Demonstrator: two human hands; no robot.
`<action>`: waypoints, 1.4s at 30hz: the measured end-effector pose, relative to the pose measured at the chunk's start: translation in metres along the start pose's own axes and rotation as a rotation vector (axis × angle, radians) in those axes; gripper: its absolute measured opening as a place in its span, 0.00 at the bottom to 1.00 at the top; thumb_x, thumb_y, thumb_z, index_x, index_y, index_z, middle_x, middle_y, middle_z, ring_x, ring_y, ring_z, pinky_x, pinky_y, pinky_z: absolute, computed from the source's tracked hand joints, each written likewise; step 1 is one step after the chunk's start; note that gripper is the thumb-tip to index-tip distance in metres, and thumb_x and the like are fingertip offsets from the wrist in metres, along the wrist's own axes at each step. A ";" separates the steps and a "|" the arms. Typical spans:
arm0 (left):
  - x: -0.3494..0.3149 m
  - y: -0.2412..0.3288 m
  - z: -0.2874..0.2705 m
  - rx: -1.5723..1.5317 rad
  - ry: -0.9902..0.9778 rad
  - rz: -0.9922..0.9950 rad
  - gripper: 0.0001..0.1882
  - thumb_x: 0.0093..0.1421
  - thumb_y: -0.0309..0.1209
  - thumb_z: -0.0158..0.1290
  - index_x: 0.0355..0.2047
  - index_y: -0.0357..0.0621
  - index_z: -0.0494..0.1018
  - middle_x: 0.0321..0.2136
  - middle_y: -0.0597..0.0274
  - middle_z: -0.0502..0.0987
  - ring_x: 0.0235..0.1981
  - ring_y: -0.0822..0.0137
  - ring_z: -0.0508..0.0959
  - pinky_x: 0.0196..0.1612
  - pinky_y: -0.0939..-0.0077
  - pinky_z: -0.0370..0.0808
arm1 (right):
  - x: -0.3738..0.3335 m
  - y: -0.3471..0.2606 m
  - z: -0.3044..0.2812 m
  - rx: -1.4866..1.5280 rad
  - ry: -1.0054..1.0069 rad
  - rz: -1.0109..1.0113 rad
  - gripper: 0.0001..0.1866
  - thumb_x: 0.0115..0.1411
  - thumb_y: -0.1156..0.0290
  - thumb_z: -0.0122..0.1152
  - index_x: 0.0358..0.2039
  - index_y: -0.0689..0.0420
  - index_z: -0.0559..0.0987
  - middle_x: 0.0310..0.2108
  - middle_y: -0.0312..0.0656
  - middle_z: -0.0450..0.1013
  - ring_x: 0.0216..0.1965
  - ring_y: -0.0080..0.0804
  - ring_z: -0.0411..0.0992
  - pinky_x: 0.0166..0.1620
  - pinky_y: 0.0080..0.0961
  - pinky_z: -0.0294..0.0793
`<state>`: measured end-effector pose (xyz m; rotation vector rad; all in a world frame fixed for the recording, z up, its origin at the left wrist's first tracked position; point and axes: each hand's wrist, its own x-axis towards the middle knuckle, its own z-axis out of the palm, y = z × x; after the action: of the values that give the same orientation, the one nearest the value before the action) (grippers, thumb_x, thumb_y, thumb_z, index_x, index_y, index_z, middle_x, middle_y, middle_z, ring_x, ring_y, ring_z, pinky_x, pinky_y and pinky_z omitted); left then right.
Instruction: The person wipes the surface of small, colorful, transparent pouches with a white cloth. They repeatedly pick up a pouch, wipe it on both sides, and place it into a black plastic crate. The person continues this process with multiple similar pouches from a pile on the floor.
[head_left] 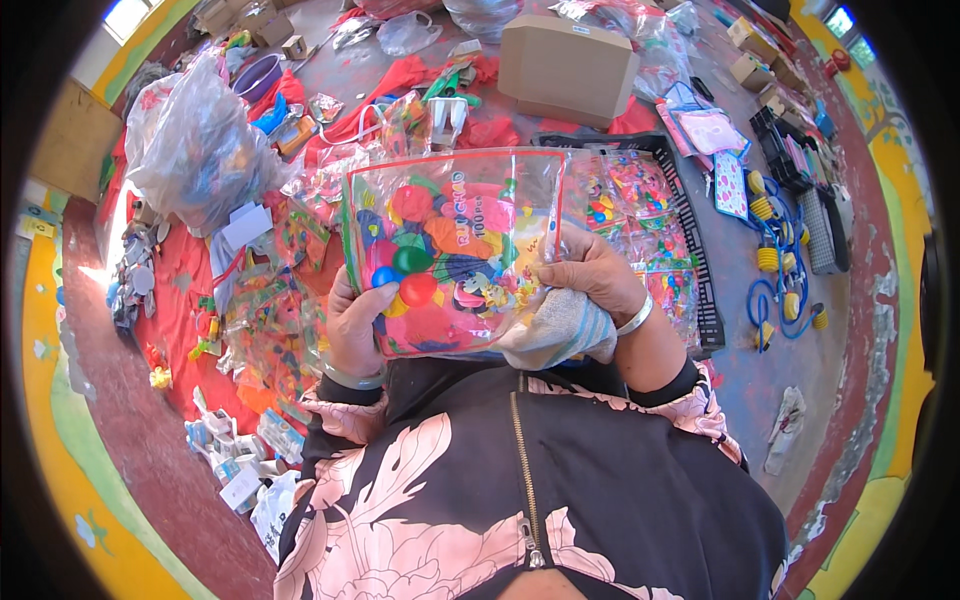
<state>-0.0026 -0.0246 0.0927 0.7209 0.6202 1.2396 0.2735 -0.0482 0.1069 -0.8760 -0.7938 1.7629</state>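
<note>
In front of my chest I hold up a clear plastic bag of balloons (450, 225), printed with coloured balls and cartoon figures. My left hand (358, 318) pinches its left edge, thumb lying on the front. At the opposite edge my right hand (598, 272) is closed on the bag, its thumb also across the front. A greyish cloth with blue stripes (562, 332) hangs beneath my right hand and appears tucked in its fingers. Behind the bag, to the right, a black plastic crate (690, 235) contains several similar packs of balloons (640, 185).
More balloon packs (265, 330) lie piled on red sheeting (175, 330) to the left. A large stuffed clear sack (195, 140) stands farther back. Beyond the crate are a cardboard box (565, 70) and, at right, blue tubing with yellow parts (785, 255). White packages (235, 450) lie near my left side.
</note>
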 end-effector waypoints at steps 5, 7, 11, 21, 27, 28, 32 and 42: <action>0.001 0.006 0.001 -0.030 0.003 0.025 0.16 0.53 0.17 0.49 0.43 0.37 0.70 0.39 0.55 0.76 0.39 0.67 0.78 0.44 0.71 0.76 | 0.000 -0.007 -0.004 -0.042 -0.019 0.095 0.10 0.51 0.81 0.62 0.36 0.63 0.77 0.32 0.40 0.75 0.32 0.26 0.76 0.36 0.22 0.77; 0.001 0.003 0.001 -0.033 0.021 0.039 0.15 0.54 0.17 0.49 0.44 0.37 0.70 0.39 0.55 0.76 0.39 0.67 0.78 0.44 0.71 0.76 | -0.001 -0.009 -0.002 -0.026 -0.026 0.135 0.10 0.52 0.81 0.61 0.37 0.64 0.77 0.32 0.40 0.76 0.32 0.26 0.76 0.37 0.23 0.77; 0.002 -0.004 -0.007 -0.039 0.013 0.075 0.17 0.55 0.17 0.46 0.46 0.38 0.69 0.42 0.54 0.75 0.41 0.63 0.77 0.46 0.67 0.76 | -0.004 -0.014 0.002 -0.019 -0.056 0.129 0.10 0.53 0.80 0.60 0.38 0.65 0.76 0.32 0.41 0.75 0.32 0.28 0.76 0.36 0.25 0.78; 0.000 -0.011 -0.003 0.042 0.015 0.184 0.16 0.57 0.17 0.46 0.45 0.39 0.70 0.43 0.56 0.75 0.43 0.65 0.76 0.49 0.69 0.73 | 0.001 0.007 0.007 0.180 0.013 0.010 0.15 0.56 0.77 0.59 0.45 0.63 0.72 0.33 0.44 0.75 0.30 0.30 0.76 0.36 0.28 0.78; -0.001 -0.012 -0.002 0.129 0.034 0.242 0.15 0.57 0.18 0.46 0.45 0.39 0.70 0.42 0.58 0.75 0.42 0.67 0.76 0.47 0.71 0.73 | -0.002 0.001 0.014 -0.046 -0.022 0.247 0.06 0.51 0.78 0.64 0.31 0.62 0.78 0.27 0.38 0.75 0.30 0.26 0.75 0.37 0.22 0.76; -0.001 -0.011 -0.001 0.139 0.041 0.245 0.15 0.57 0.18 0.46 0.45 0.39 0.70 0.42 0.58 0.75 0.42 0.67 0.76 0.47 0.71 0.73 | -0.002 0.003 0.013 -0.072 -0.008 0.224 0.06 0.51 0.79 0.63 0.32 0.62 0.78 0.27 0.38 0.75 0.30 0.26 0.75 0.37 0.22 0.75; -0.001 -0.012 -0.001 0.127 0.062 0.256 0.15 0.57 0.18 0.46 0.45 0.39 0.70 0.42 0.58 0.75 0.41 0.67 0.76 0.46 0.71 0.74 | -0.001 0.008 0.005 -0.130 0.024 0.112 0.08 0.51 0.82 0.59 0.33 0.62 0.77 0.28 0.39 0.75 0.31 0.26 0.75 0.36 0.22 0.74; 0.002 -0.015 -0.011 0.065 0.198 0.265 0.11 0.59 0.20 0.49 0.43 0.39 0.71 0.36 0.65 0.76 0.34 0.77 0.75 0.39 0.81 0.73 | -0.008 -0.002 -0.005 -0.139 0.263 0.161 0.07 0.55 0.80 0.57 0.35 0.64 0.77 0.27 0.42 0.75 0.26 0.24 0.74 0.30 0.17 0.73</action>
<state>-0.0013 -0.0233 0.0742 0.7575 0.7474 1.5543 0.2808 -0.0546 0.1078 -1.2660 -0.6939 1.6987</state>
